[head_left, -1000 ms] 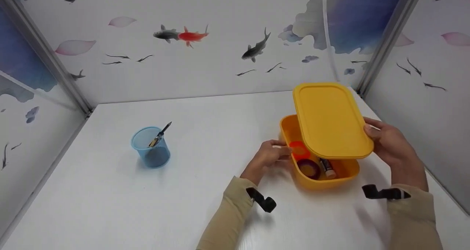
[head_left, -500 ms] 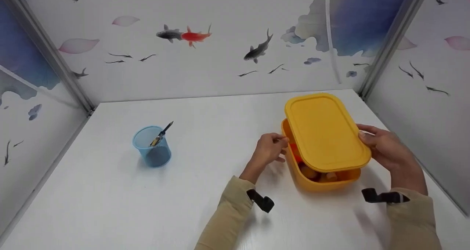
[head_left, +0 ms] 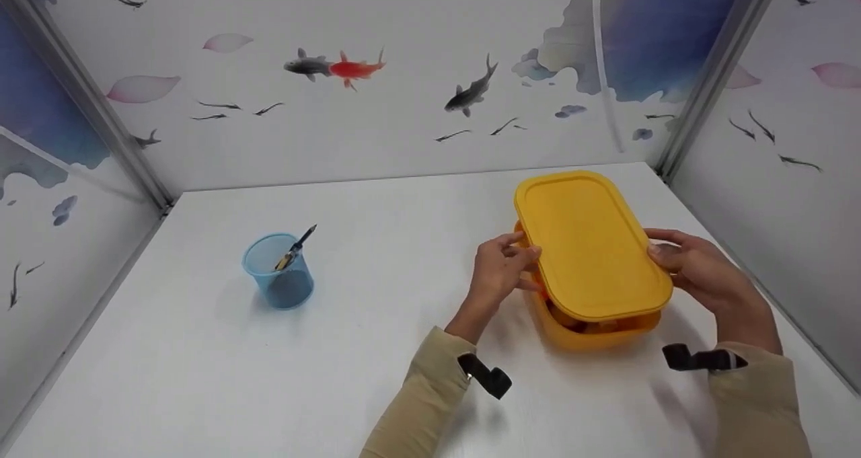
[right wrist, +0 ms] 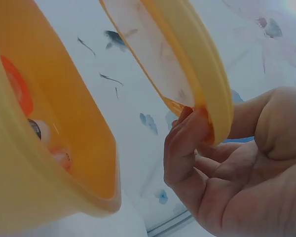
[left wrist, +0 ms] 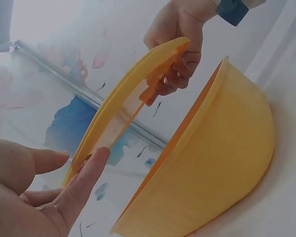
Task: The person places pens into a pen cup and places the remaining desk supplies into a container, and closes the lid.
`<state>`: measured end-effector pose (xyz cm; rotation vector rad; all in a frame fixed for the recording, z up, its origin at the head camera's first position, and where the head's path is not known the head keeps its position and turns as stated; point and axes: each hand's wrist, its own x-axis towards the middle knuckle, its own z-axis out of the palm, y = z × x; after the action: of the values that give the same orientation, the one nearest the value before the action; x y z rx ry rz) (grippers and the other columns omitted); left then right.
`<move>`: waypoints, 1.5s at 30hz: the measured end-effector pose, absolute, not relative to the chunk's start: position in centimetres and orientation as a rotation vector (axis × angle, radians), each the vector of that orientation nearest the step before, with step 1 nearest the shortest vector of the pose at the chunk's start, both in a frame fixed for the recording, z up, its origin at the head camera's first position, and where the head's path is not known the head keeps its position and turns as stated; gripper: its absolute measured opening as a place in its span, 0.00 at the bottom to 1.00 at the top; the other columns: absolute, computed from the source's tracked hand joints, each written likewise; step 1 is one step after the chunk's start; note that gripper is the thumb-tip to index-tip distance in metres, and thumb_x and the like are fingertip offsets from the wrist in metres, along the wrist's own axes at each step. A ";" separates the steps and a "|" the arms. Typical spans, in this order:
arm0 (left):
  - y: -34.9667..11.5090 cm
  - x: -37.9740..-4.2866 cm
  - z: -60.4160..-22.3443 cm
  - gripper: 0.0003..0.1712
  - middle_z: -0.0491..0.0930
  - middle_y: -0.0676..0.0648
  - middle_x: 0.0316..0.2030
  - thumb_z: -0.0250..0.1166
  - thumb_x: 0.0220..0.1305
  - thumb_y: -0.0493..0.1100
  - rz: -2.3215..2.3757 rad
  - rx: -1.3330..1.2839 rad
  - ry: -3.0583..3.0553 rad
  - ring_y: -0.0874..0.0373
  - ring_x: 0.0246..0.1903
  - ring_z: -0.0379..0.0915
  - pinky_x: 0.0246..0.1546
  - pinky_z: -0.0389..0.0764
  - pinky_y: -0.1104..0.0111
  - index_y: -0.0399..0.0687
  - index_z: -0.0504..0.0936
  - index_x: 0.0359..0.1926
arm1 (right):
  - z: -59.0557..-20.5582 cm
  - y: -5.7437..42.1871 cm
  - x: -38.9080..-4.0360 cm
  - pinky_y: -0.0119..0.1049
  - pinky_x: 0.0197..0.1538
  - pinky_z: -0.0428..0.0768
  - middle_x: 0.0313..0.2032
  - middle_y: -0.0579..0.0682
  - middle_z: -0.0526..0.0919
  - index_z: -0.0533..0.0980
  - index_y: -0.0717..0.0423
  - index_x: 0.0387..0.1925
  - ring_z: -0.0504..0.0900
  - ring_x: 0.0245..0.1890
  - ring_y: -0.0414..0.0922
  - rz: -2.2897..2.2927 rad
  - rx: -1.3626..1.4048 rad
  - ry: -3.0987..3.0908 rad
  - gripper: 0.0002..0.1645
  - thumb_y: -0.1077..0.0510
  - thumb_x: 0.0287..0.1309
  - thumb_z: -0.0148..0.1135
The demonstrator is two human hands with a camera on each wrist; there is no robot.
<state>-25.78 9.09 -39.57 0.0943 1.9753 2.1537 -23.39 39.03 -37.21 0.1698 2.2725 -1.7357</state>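
A yellow lid [head_left: 595, 246] is held tilted above a yellow-orange plastic box [head_left: 578, 340] on the right of the table. My right hand [head_left: 713, 276] grips the lid's right edge, fingers curled under its rim in the right wrist view. At the opposite edge is my left hand [head_left: 498, 270], its thumb at the rim and its fingers reaching underneath, as the left wrist view shows. A gap separates lid and box in both wrist views. Inside the box, the right wrist view shows a red-orange ring [right wrist: 19, 89] and a small cylinder with a dark band [right wrist: 37, 129].
A blue cup [head_left: 286, 290] stands on the left of the white table [head_left: 350, 377], a pencil-like tool [head_left: 297, 246] leaning out of it. White panels painted with fish enclose the back and sides.
The lid has come down and leftward over the box, covering most of the contents in the head view. My left hand has moved from the box's rim to the lid's left edge.
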 end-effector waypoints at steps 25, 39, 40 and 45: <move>10.0 -25.7 -40.7 0.18 0.78 0.47 0.33 0.71 0.60 0.35 2.035 0.012 2.090 0.60 0.32 0.85 0.28 0.88 0.67 0.41 0.85 0.53 | -38.0 37.5 -23.7 0.35 0.54 0.84 0.67 0.65 0.68 0.65 0.64 0.70 0.74 0.57 0.53 -1.213 0.338 2.618 0.45 0.37 0.64 0.62; 9.9 -25.5 -41.3 0.13 0.81 0.49 0.34 0.72 0.60 0.38 1.938 -0.022 2.105 0.60 0.31 0.84 0.31 0.88 0.67 0.45 0.88 0.47 | -38.6 37.4 -24.1 0.47 0.62 0.81 0.68 0.66 0.68 0.63 0.64 0.72 0.77 0.56 0.51 -1.194 0.382 2.592 0.44 0.40 0.66 0.62; 9.9 -25.5 -41.3 0.12 0.82 0.49 0.34 0.72 0.60 0.39 1.935 -0.029 2.109 0.60 0.31 0.84 0.31 0.88 0.67 0.45 0.88 0.46 | -38.6 37.3 -24.1 0.48 0.63 0.81 0.68 0.67 0.69 0.63 0.64 0.72 0.77 0.55 0.51 -1.187 0.379 2.590 0.44 0.40 0.66 0.61; 9.9 -25.6 -41.4 0.08 0.82 0.50 0.33 0.73 0.59 0.39 1.908 -0.049 2.116 0.58 0.31 0.84 0.30 0.88 0.66 0.44 0.88 0.41 | -38.5 37.5 -24.2 0.47 0.61 0.82 0.68 0.68 0.68 0.62 0.64 0.72 0.78 0.55 0.51 -1.150 0.350 2.587 0.44 0.41 0.67 0.61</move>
<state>-25.56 9.93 -41.42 -0.0488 2.1158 1.9084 -24.17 37.53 -38.54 0.3496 2.5874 -1.1504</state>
